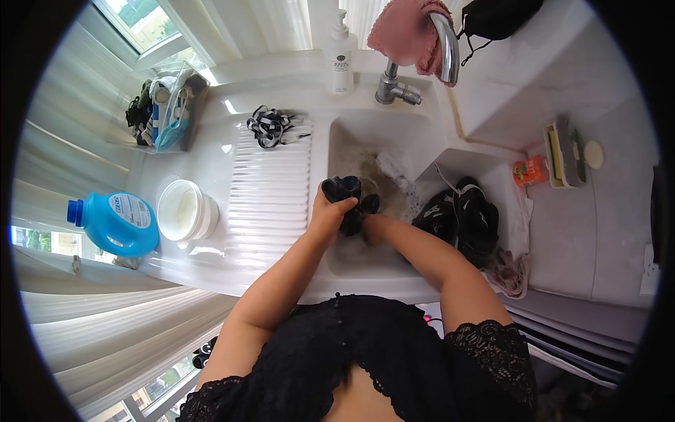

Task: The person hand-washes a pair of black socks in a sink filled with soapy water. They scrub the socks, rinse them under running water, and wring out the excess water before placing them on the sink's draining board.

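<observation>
Both hands hold a dark wet cloth (pixel 349 204) over the white sink (pixel 365 133). The left hand (pixel 325 214) is closed around its upper part, and the right hand (pixel 373 228) grips its lower end, just beside the soapy water (pixel 394 186).

Left hand (pixel 325 214) and right hand (pixel 371 229) grip a dark wet garment (pixel 349 200) over the soapy sink (pixel 365 130)

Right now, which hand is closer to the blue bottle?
Left. The left hand grips the black cloth over the sink, on the blue bottle's side. The right hand is farther away.
</observation>
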